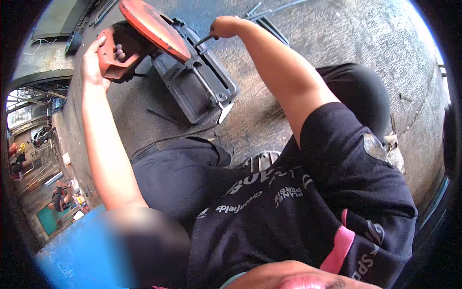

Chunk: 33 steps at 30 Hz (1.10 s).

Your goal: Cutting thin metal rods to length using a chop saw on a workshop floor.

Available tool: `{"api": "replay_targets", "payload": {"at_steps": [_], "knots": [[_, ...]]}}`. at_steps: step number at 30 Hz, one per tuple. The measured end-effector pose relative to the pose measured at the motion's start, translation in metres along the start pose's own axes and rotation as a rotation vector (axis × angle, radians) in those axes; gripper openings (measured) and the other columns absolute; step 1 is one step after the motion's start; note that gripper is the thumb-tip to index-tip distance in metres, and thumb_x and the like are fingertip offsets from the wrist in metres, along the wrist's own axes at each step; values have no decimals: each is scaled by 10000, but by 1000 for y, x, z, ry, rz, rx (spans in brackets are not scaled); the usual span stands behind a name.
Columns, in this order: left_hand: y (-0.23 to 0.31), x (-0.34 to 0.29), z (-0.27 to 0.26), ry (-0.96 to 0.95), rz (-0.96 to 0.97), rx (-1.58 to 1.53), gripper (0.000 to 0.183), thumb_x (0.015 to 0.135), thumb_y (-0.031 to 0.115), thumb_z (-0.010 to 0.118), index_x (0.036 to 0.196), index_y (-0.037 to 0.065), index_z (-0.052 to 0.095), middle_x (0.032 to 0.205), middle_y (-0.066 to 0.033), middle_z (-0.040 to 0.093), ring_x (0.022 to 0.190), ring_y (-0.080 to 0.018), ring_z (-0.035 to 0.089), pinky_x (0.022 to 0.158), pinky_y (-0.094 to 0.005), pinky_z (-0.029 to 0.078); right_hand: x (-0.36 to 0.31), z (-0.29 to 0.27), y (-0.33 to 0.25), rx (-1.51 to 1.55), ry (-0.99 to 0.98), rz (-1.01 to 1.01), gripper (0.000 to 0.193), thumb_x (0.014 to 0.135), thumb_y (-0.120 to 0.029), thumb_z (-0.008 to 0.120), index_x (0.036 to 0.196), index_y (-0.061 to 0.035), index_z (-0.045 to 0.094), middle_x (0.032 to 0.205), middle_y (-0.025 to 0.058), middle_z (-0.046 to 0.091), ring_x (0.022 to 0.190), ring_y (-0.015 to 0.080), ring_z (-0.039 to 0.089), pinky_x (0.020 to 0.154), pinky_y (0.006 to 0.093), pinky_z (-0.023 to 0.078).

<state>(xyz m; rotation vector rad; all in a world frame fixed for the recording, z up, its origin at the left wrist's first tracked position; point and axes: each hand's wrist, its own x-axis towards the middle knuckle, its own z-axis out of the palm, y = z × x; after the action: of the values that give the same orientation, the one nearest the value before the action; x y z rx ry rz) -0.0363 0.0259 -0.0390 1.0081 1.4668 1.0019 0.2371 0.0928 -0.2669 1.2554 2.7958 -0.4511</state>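
Note:
An orange cut-off saw stands on the floor in front of me, its round blade guard (156, 29) worn and scuffed. My left hand (94, 65) is wrapped around the saw's orange loop handle (109, 55), with fingertips showing inside the loop. Below the guard is the dark grey base (185, 91), which carries a clamp screw (207, 85) with a bent crank end. My right hand (225, 27) is closed on a thin dark metal rod (204, 40) that reaches toward the guard's far-right side. The rod's other end and the blade are hidden by the guard.
Several metal bars (269, 29) lie on the floor beyond my right hand. A short dark bar (163, 117) and a cable (180, 134) lie nearer my legs. Another person (60, 198) is far off at left, beyond a blue surface (82, 250).

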Motion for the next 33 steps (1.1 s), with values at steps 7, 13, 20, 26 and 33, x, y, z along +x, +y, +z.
{"api": "replay_targets", "payload": {"at_steps": [7, 13, 20, 26, 33], "knots": [[-2, -3, -14, -11, -7, -136, 313, 810, 288, 585, 1000, 58, 491, 731, -56, 524, 593, -170, 556, 555, -325, 511, -39, -89, -3, 457, 205, 105, 308, 895, -343, 487, 949, -73, 624, 690, 100, 617, 633, 236, 569, 635, 374, 454], [-4, -13, 2, 10, 24, -172, 329, 823, 374, 552, 949, 80, 473, 680, -76, 505, 540, -193, 540, 508, -442, 521, -83, -171, -39, 782, 349, 149, 184, 932, -237, 486, 962, -68, 553, 651, 18, 541, 545, 109, 476, 482, 279, 400], [9, -38, 13, 618, 751, 672, 450, 769, 347, 598, 975, -48, 532, 921, -249, 592, 879, -392, 583, 796, -428, 464, -118, -192, -133, 1515, 462, -74, 152, 939, -176, 480, 982, -31, 490, 744, 37, 494, 614, 132, 487, 556, 282, 425], [25, -81, 43, -115, 850, 257, 281, 928, 265, 520, 1028, 12, 589, 901, -38, 610, 858, -107, 567, 788, -256, 447, -120, -192, -184, 1793, 448, -180, 146, 953, -197, 456, 996, -58, 469, 792, 35, 478, 670, 148, 492, 610, 300, 435], [33, -111, 48, -259, 847, 193, 219, 917, 224, 554, 1017, 34, 598, 847, 9, 583, 818, -52, 525, 739, -210, 431, -133, -204, -204, 1885, 343, -262, 223, 974, -219, 406, 1100, -42, 456, 828, 18, 480, 727, 106, 497, 657, 259, 441]]}}
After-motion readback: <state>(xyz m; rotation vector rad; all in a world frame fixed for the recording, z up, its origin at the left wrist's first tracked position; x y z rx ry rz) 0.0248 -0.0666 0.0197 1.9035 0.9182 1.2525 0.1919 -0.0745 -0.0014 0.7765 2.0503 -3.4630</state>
